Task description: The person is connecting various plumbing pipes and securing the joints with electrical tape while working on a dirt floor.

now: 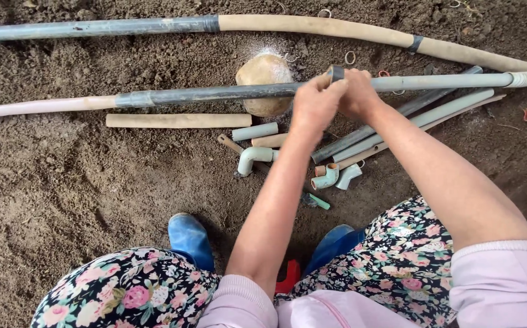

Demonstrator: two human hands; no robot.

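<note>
A long grey pipe [215, 94] lies across the soil from left to right, its left end pale pink. Both my hands meet on it near a dark band [336, 73] at a joint. My left hand [315, 106] grips the pipe just left of the band. My right hand [357, 91] closes on the pipe just right of it, fingers over the joint. Beyond the hands the pipe continues right [458, 80] to a taped end. A round tan stone [263, 76] sits under the pipe, just left of my hands.
A second long pipe [312, 25] runs along the top. Loose pipe offcuts [178, 120] and elbow fittings [252, 157] lie on the soil below my arms, with several longer grey pipes [433, 112] at the right. My blue boots [189, 238] stand near the bottom.
</note>
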